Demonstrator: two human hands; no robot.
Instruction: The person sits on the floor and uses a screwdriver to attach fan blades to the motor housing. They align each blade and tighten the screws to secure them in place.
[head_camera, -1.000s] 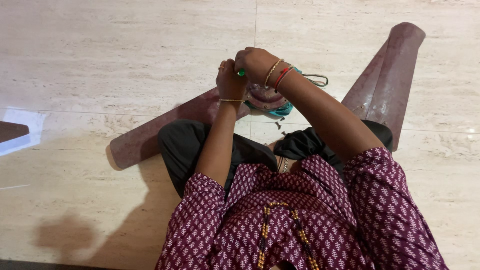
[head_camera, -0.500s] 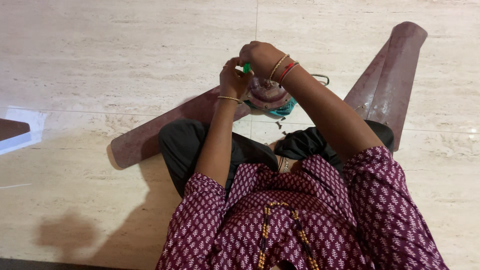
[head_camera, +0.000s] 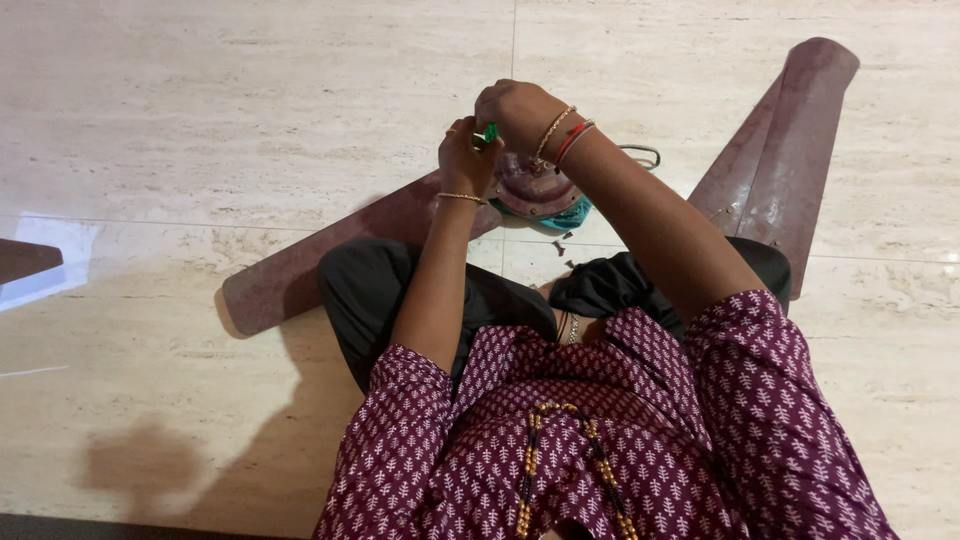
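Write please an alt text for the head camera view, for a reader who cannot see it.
Seen from above, a person sitting on a pale stone floor holds both hands over the hub of a dark red ceiling fan. The right hand and left hand pinch a small green tool between them. Two fan blades lie flat at either side.

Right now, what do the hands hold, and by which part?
The right hand and left hand pinch a small green thing between them, above the fan hub; which part cannot be told.
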